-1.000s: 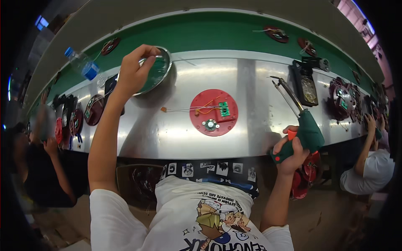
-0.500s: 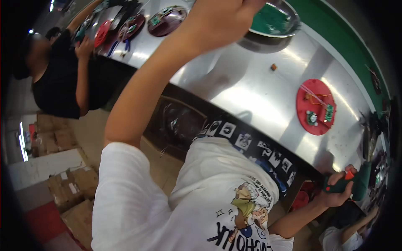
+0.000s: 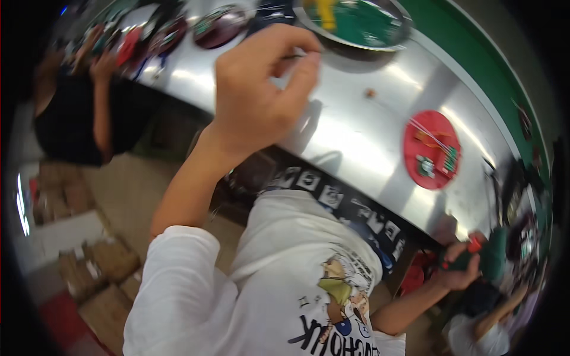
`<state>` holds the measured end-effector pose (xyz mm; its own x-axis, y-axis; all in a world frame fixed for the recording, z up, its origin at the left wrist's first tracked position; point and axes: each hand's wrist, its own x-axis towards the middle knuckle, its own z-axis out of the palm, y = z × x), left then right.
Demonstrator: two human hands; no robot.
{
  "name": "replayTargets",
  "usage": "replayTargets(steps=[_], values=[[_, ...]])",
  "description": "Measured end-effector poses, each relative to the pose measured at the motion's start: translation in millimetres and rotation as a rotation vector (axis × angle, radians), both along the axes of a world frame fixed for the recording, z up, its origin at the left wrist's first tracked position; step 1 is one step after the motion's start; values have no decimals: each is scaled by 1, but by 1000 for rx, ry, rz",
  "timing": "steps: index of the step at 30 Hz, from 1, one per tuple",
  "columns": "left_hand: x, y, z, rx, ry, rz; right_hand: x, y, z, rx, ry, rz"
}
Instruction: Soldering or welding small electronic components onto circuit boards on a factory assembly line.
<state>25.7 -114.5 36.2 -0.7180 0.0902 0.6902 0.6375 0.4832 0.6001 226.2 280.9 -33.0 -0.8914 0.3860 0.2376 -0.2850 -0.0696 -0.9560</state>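
Note:
My left hand (image 3: 258,89), raised over the near edge of the metal table, has thumb and forefinger pinched together. A tiny dark piece shows between those fingertips, too small and blurred to name. Off to the right, my right hand (image 3: 458,268) is wrapped round a green cordless screwdriver (image 3: 493,254) with red parts. Between the two hands a red round plate (image 3: 415,151) lies on the table, carrying small green circuit boards and thin wires. Beyond my left hand stands a metal bowl (image 3: 408,28) with green contents and something yellow at it.
A small brown piece (image 3: 370,93) lies on the metal table (image 3: 350,127). At the far left are dark red round parts (image 3: 221,26) with boards. A person in black (image 3: 71,121) works there; another in white (image 3: 475,335) sits at lower right. Cardboard boxes (image 3: 110,258) stand on the floor.
My left hand has come back from beside the bowl, down and toward me, fingers pinched. The yellow thing at the bowl now shows. My right hand still holds the screwdriver; the view has shifted slightly.

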Motion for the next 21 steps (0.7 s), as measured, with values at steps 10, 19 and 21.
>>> replayTargets(steps=[10, 19, 21], values=[[227, -248, -230, -54, -792, 1375, -17, 20, 7, 26, -64, 88], [342, -202, -348, 202, -1482, 1243, -28, -1, 20, 103, -153, -127], [346, -202, -371, 206, -1371, 1284, -29, -2, 21, 108, -146, -126]])
